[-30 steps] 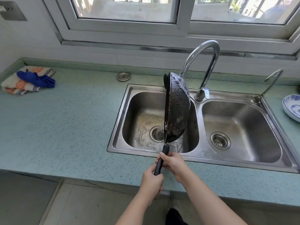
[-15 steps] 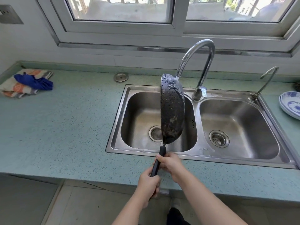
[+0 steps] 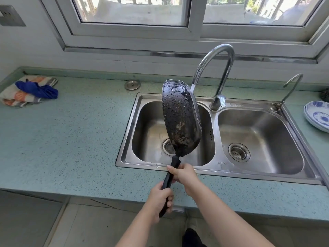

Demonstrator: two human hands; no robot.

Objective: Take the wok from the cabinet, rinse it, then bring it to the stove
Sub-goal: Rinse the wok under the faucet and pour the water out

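The black wok (image 3: 179, 118) stands almost on edge above the left basin of the steel sink (image 3: 220, 162), its wet, beaded underside turned toward me. Its black handle points down at me. My right hand (image 3: 185, 175) grips the handle close to the bowl. My left hand (image 3: 158, 202) grips the handle's lower end, over the counter's front edge. The tall chrome faucet (image 3: 216, 68) arches just behind the wok, and water runs from its spout onto the wok's hidden inner side.
On the green counter (image 3: 71, 139) a striped towel with a blue cloth (image 3: 37, 89) lies at far left. A round sink plug (image 3: 132, 84) rests behind the sink. A small second tap (image 3: 288, 90) and blue-patterned plates (image 3: 318, 116) are at right. No stove is in view.
The wok has turned slightly, showing more of its underside. Both hands keep their grip on the handle.
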